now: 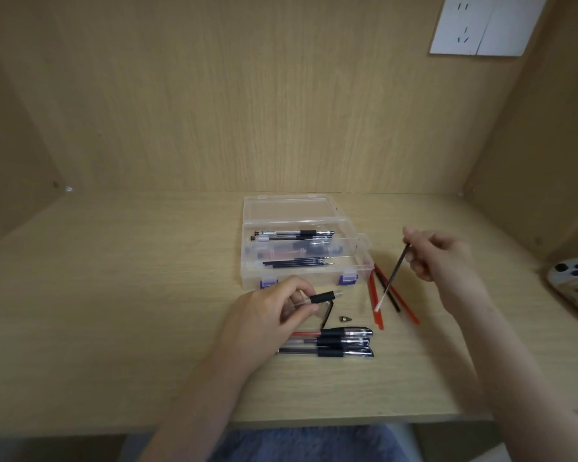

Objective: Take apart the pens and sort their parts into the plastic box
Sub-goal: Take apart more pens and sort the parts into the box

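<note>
Clear plastic barrel [317, 299] with black grip sat at frame centre, pinched between thumb and fingertips of left hand [274, 315]. Below it lay three capped pens [331, 343] side by side; small metal tip [346, 318] just right of the barrel. Plastic box [301, 258], lid open, stood above centre, holding pens and dark refills in separate rows. Right of box lay red refills [376, 295] on the desk [114, 311]. Right hand [437, 258], centre right, pinched a dark refill [392, 278] at its upper end, hanging tilted, free of the barrel. Judgement: lay this refill lengthwise among the dark refills in the box, then drop the barrel in its own row
</note>
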{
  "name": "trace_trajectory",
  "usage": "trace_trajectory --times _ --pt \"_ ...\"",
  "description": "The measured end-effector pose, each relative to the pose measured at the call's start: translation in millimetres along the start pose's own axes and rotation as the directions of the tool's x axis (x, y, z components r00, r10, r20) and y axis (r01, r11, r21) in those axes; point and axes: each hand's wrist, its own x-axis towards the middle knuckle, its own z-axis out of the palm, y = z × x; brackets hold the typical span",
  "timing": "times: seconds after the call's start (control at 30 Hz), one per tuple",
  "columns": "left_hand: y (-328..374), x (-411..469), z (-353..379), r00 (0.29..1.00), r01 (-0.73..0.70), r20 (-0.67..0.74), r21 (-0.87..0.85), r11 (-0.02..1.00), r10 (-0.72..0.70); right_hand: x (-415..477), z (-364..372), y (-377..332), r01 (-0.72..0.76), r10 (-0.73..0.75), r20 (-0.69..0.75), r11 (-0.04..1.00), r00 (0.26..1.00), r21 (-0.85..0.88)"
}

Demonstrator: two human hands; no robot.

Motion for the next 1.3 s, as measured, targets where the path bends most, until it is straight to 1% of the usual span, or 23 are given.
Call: trace_trajectory --times 0.07,0.13,0.2,0.27,0.4,0.47,0.53,0.6,0.67,0.77,0.8,0.87,1.03,1.1,1.3 --pt "0.1 -0.1 -0.6 1.000 -0.002 -0.009 0.006 1.000 0.002 6.2 0.7 2.8 -0.023 0.034 0.037 0.962 0.999 -0.274" --pt "0.2 -0.1 -0.9 1.000 0.000 -0.012 0.011 1.000 0.000 9.0 3.9 5.0 -0.029 0.069 0.065 0.875 0.996 -0.484" --pt "0.3 0.1 -0.9 1.000 0.001 -0.005 0.013 1.000 -0.001 12.2 7.6 6.7 -0.032 0.087 0.063 0.798 0.994 -0.602" --pt "0.4 -0.1 -1.3 1.000 -0.003 0.004 0.017 1.000 0.003 14.9 11.5 9.0 -0.023 0.087 0.062 0.741 0.994 -0.671" --pt "0.7 -0.2 -1.9 1.000 0.002 0.010 0.015 1.000 -0.003 14.5 16.6 16.6 -0.013 0.080 0.064 0.721 0.995 -0.693" --pt "0.5 -0.2 -1.7 1.000 0.003 0.011 0.021 1.000 -0.003 12.6 17.8 16.8 0.043 -0.006 0.055 0.714 0.998 -0.699" --pt "0.4 0.0 -1.5 1.000 0.006 0.008 0.015 1.000 -0.006 8.8 20.3 10.1 0.137 -0.129 0.061 0.744 0.990 -0.654" --pt "0.6 -0.1 -1.3 1.000 0.014 0.007 0.006 1.000 -0.014 2.1 27.4 -2.4 0.268 -0.226 0.145 0.767 0.963 -0.583" --pt "0.9 0.0 -1.3 1.000 0.013 0.002 0.003 1.000 -0.013 -5.6 40.5 -15.2 0.401 -0.268 0.310 0.741 0.912 -0.539" --pt "0.6 0.0 -1.9 1.000 0.007 -0.020 -0.013 1.000 -0.007 -11.1 68.4 -20.9 0.536 -0.207 0.558 0.658 0.804 -0.528" --pt "0.4 -0.2 -2.2 1.000 0.005 -0.025 -0.015 1.000 -0.005 -9.6 77.6 -19.6 0.565 -0.171 0.609 0.619 0.775 -0.546" --pt "0.6 -0.3 -2.3 1.000 0.004 -0.030 -0.013 1.000 -0.004 -2.8 93.0 -16.3 0.602 -0.106 0.659 0.535 0.744 -0.593" --pt "1.5 0.1 -2.5 1.000 0.003 -0.028 -0.008 1.000 -0.003 15.0 107.0 -17.8 0.604 0.044 0.668 0.388 0.743 -0.696" --pt "1.5 -0.4 -2.7 0.999 -0.001 -0.033 -0.016 1.000 0.000 16.3 108.4 -18.7 0.610 0.059 0.662 0.335 0.747 -0.718" --pt "1.7 -0.6 -2.8 0.999 -0.004 -0.032 -0.021 1.000 0.004 16.4 109.0 -21.6 0.627 0.073 0.658 0.237 0.750 -0.742"
